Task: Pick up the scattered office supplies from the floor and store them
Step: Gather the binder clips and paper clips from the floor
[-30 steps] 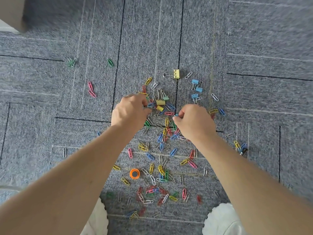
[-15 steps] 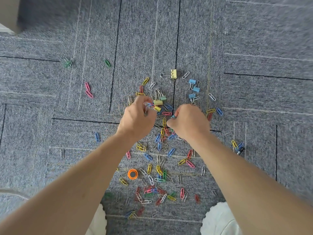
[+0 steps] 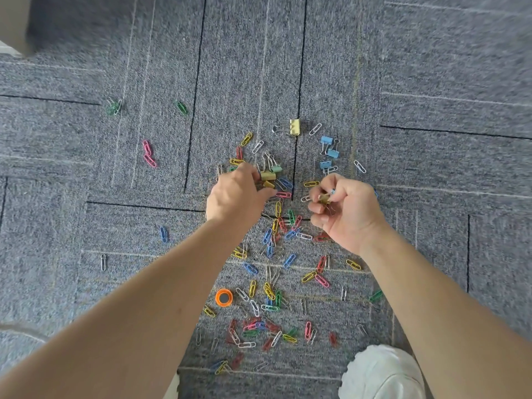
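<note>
The carpet [image 3: 431, 67] is covered in paper clips [image 3: 290, 260] and binder clips [image 3: 294, 127], so it's early in the gathering. Their right hand [image 3: 345, 214] is curled round a clutch of clips [image 3: 324, 199], and the left hand [image 3: 236, 197] is down in the pile, can't tell if it's holding any. Next: pinch more, then they'll need somewhere to stash them.

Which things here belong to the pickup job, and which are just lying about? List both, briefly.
Job: coloured wire paper clips; yellow metal binder clip; blue metal binder clips; orange plastic ring; small clips held in the right hand.
Not part of it: grey carpet floor; white shoe; beige furniture corner.
</note>
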